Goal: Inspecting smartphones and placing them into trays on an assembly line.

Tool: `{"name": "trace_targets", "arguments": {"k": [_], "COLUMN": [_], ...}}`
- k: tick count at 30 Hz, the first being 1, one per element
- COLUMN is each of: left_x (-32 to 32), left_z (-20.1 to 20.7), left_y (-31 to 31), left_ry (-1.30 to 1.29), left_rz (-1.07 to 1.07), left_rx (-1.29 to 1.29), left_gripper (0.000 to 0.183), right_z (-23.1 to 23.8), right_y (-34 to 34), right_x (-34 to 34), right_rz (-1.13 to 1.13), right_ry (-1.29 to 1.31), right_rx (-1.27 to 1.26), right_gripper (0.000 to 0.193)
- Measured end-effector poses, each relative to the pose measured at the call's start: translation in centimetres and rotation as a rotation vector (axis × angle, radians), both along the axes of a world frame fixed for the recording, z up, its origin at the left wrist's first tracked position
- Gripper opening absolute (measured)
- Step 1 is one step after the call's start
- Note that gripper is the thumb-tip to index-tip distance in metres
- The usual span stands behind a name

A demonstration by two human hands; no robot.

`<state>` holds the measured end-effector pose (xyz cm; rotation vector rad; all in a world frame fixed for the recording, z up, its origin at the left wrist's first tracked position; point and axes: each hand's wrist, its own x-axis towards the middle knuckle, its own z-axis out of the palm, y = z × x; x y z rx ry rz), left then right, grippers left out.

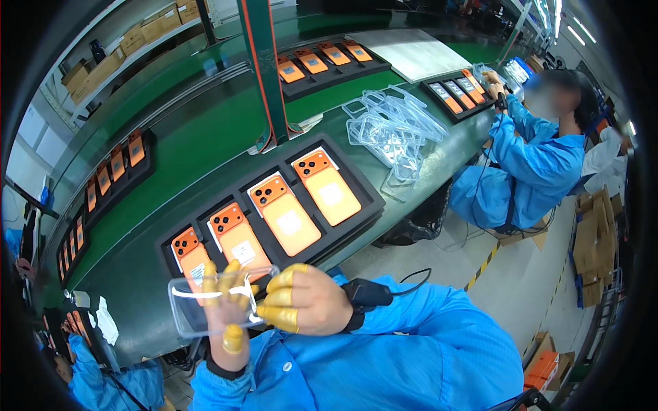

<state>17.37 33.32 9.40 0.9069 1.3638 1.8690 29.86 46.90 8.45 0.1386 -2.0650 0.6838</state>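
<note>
A clear phone case (186, 316) is held between my two hands above the near edge of the bench. My left hand (226, 318) is partly seen through the clear plastic, its fingers behind the case and its thumb at the lower edge. At the case's right end, my right hand (308, 300) pinches the edge between thumb and fingers. Yellow finger cots cover fingers on both hands. Just beyond lies a black tray (372, 197) with several orange phones (286, 216), camera side up, each bearing a white label. The case overlaps the lower end of the leftmost phone (188, 252).
A heap of clear phone cases (391, 130) lies right of the tray. More phone trays (336, 77) sit on the green bench, beyond an upright green post (264, 75). A co-worker in blue (528, 164) handles another tray at right; a second blue sleeve (96, 373) shows lower left.
</note>
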Motion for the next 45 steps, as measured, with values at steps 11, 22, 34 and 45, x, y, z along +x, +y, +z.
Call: {"name": "trace_targets", "arguments": {"k": [11,22,34,45], "left_x": [-3.9,-3.7,-2.8,-3.5], "left_z": [-1.6,-3.3,-2.1,-2.1], "left_y": [-2.8,-3.5,-3.9,-1.2], "left_ry": [-0.363,-0.329,-0.369,-0.515], "left_rz": [-0.043,-0.208,-0.036,-0.182], "left_rx": [0.078,-0.211,-0.22,-0.212], "left_gripper": [0.093,0.1,0.092,0.098], "right_z": [1.5,3.4,3.1,2.2], "right_y": [9.2,13.7,15.7,12.6], "right_x": [1.4,-2.3,1.5,4.6], "right_rz": [-0.775,-0.872,-0.977,-0.511], "right_ry": [-0.384,-1.24,-0.961,-0.191], "right_rx": [0.06,0.054,-0.106,-0.815], "right_gripper": [0.03,0.065,0.026,0.027]}}
